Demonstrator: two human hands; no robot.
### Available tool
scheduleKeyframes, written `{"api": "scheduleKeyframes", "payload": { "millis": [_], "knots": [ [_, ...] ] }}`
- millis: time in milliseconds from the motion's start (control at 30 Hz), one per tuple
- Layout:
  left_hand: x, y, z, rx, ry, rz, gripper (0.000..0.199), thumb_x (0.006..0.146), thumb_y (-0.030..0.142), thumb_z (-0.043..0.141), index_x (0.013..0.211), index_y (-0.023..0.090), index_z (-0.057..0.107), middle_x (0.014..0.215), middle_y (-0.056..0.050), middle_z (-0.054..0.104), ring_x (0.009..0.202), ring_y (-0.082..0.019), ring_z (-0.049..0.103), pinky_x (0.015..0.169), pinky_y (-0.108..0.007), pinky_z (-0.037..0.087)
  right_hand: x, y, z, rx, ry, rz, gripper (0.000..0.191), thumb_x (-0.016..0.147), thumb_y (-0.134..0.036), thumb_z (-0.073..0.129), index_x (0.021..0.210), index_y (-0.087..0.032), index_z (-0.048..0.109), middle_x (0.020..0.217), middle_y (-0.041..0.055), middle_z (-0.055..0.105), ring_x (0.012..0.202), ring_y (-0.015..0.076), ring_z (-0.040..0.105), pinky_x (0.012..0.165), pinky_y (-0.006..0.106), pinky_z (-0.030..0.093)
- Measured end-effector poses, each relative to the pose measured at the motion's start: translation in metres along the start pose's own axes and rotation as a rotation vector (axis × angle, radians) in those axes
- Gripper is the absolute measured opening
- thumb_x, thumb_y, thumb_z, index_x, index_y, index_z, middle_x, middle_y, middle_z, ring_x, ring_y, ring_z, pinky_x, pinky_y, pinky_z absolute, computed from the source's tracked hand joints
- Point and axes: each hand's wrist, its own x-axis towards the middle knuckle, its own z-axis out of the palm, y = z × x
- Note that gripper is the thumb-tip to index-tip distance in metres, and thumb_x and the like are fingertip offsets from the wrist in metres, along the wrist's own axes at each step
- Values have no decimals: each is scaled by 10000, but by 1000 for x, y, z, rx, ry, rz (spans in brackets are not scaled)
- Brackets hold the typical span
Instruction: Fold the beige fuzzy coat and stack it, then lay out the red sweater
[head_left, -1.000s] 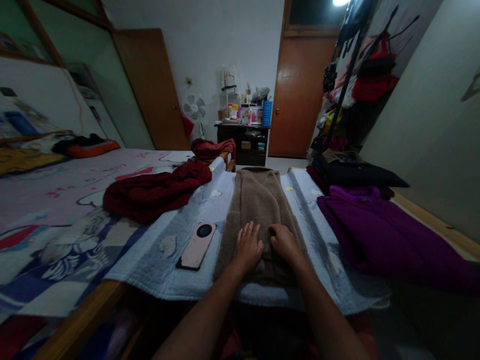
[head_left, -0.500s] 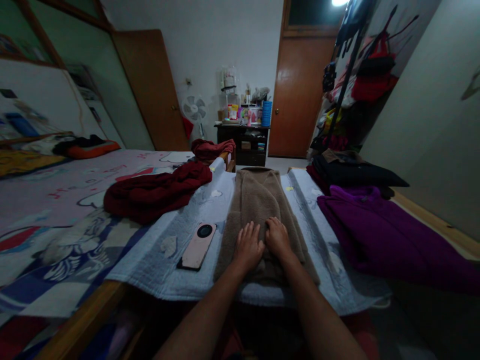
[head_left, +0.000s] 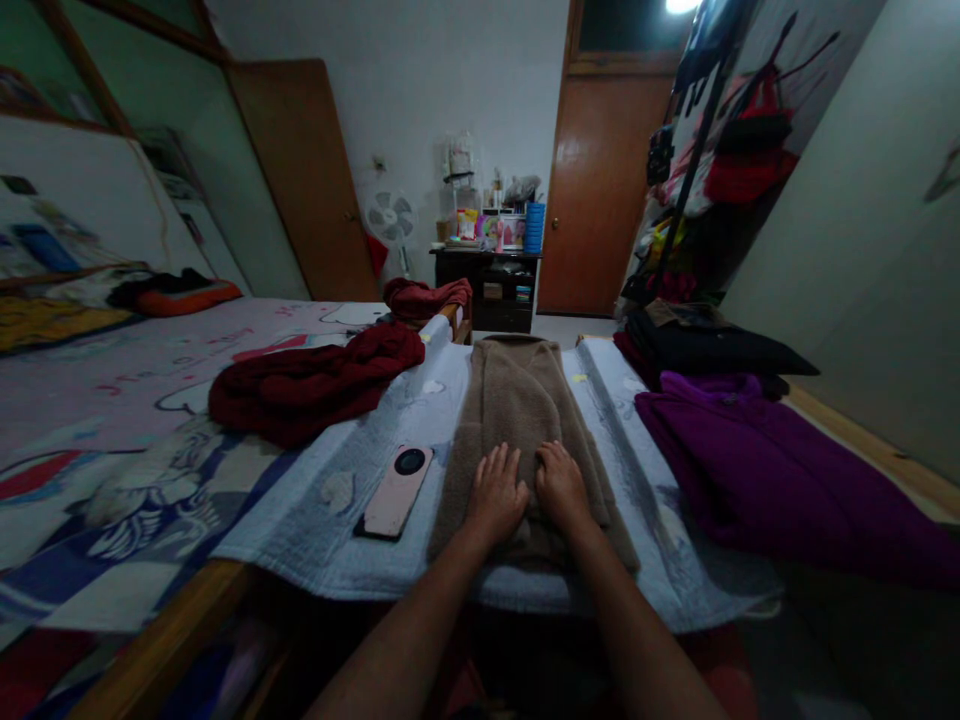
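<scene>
A brown sweater (head_left: 517, 400), folded into a long narrow shape, lies on a pale blue quilted cloth (head_left: 337, 560) in front of me. My left hand (head_left: 496, 495) rests flat on its lower middle, fingers stretched forward. Just to the right, my right hand (head_left: 561, 485) lies on the same sweater with its fingers slightly bent and apart. Neither hand grips anything. A pink phone (head_left: 394, 495) with a round black camera ring lies face down on the cloth, left of the sweater.
A dark red garment (head_left: 315, 385) lies crumpled at the left, over the bed (head_left: 187, 350) edge. On the right are a folded purple garment (head_left: 780, 460) and a stack of dark clothes (head_left: 705, 340). A fan (head_left: 391, 220) and a black cabinet (head_left: 484, 290) stand at the back.
My right hand has shifted slightly right and toward me on the sweater. My left hand stays in place.
</scene>
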Motion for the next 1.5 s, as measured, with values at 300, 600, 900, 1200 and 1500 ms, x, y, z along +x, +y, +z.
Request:
{"api": "scheduleKeyframes", "payload": {
  "millis": [300,600,900,1200,1500],
  "knots": [
    [1,-1,4,-32,22,-4,560,911,252,427,1459,139,392,1554,-137,326,1436,-263,283,1172,-452,229,-4,1,-2,49,5,3,380,852,-102,428,1168,-120,639,1297,129,605,1313,236,452,1097,384,354],
    [-1,-6,-1,-140,95,23,501,883,138,403,1373,160,504,1489,-116,440,1387,-221,367,1158,-423,273,-5,-1,-3,55,16,15,391,846,-102,430,1179,-101,634,1300,139,602,1319,237,444,1106,391,353],
    [-2,-4,-4,-151,107,10,523,842,110,415,1351,149,526,1460,-115,476,1370,-214,390,1159,-405,276,-4,-1,-4,40,-14,19,388,857,-109,414,1180,-104,630,1306,121,600,1319,237,446,1126,379,325],
    [-3,-3,-9,-63,53,-1,561,838,131,431,1395,170,484,1490,-97,443,1382,-220,372,1150,-396,281,-4,0,-2,47,-5,20,389,850,-111,421,1178,-110,631,1302,129,602,1322,231,444,1116,375,333],
    [-2,-13,-18,70,27,87,532,904,230,414,1436,209,423,1510,-91,418,1390,-242,362,1132,-474,284,-5,0,-3,62,10,16,383,855,-107,421,1174,-119,634,1300,129,603,1316,230,450,1108,386,344]
  ]
}}
